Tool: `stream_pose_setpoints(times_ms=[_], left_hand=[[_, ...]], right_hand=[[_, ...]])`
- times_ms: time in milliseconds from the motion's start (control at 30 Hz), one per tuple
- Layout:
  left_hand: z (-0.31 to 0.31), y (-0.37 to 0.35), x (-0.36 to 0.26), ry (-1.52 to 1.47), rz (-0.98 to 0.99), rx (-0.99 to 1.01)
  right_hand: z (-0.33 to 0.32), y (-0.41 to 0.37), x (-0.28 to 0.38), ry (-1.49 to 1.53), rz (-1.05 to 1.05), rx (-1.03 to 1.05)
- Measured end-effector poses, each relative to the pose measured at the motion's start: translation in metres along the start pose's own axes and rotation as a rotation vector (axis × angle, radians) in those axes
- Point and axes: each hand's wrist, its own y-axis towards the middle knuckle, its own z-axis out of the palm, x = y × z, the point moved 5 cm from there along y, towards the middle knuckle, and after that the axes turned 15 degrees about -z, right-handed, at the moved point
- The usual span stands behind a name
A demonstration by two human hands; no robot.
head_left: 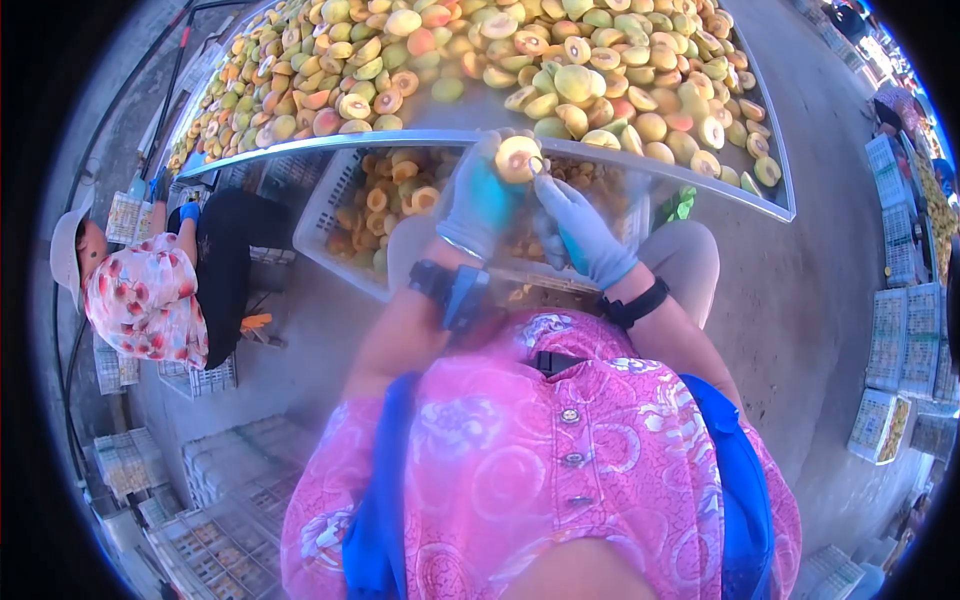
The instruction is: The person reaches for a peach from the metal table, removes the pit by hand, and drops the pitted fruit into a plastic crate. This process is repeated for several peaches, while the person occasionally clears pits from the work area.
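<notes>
My left hand (484, 193), in a white and teal glove, is closed around a cut yellow fruit half (517, 159) with its cut face turned up. Close on its right, my right hand (580, 222), gloved in the same way, has its fingers closed on a small ring-shaped tool (536, 166) that touches the fruit's edge. Both hands are over the near rim of a metal-edged table (440, 136) heaped with halved fruit (590, 85). Beneath them a white crate (325, 215) holds more fruit halves, partly hidden by my hands.
At the left another person (145, 295) in a hat and blue gloves sits by the table. Stacked crates (225, 540) stand at the lower left, with more crates (903, 340) along the right. A green bag or leaf (681, 204) lies near my right knee.
</notes>
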Motion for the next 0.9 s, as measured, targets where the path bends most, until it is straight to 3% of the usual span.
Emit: stream_pose_setpoints(times_ms=[33, 100, 300, 433, 533, 600, 767, 833, 900], left_hand=[[0.004, -0.003, -0.001, 0.000, 0.001, 0.001], [0.008, -0.005, 0.015, -0.627, -0.318, 0.037], [0.016, -0.008, 0.013, -0.683, -0.279, 0.009], [0.022, -0.012, 0.005, -0.595, -0.245, 0.005], [0.023, -0.012, -0.002, -0.333, -0.095, 0.018], [0.025, -0.015, -0.002, -0.300, -0.182, -0.160], [0.027, -0.025, -0.012, -0.342, -0.318, -0.101], [0.023, -0.022, -0.011, -0.313, -0.324, -0.071], [0.020, -0.019, -0.010, -0.071, -0.297, -0.064]], right_hand=[[0.000, -0.001, 0.001, -0.022, -0.012, -0.002], [0.002, -0.001, 0.002, -0.043, -0.005, -0.011], [0.004, -0.004, 0.001, -0.154, -0.009, -0.003], [0.008, -0.007, 0.004, -0.174, -0.004, 0.024], [0.005, -0.001, -0.003, -0.213, -0.058, 0.046], [0.004, -0.003, -0.007, -0.195, -0.049, 0.058], [0.006, -0.013, -0.004, -0.096, 0.059, 0.138], [0.008, -0.016, -0.010, 0.139, 0.227, 0.169], [0.008, -0.018, -0.012, 0.187, 0.262, 0.174]])
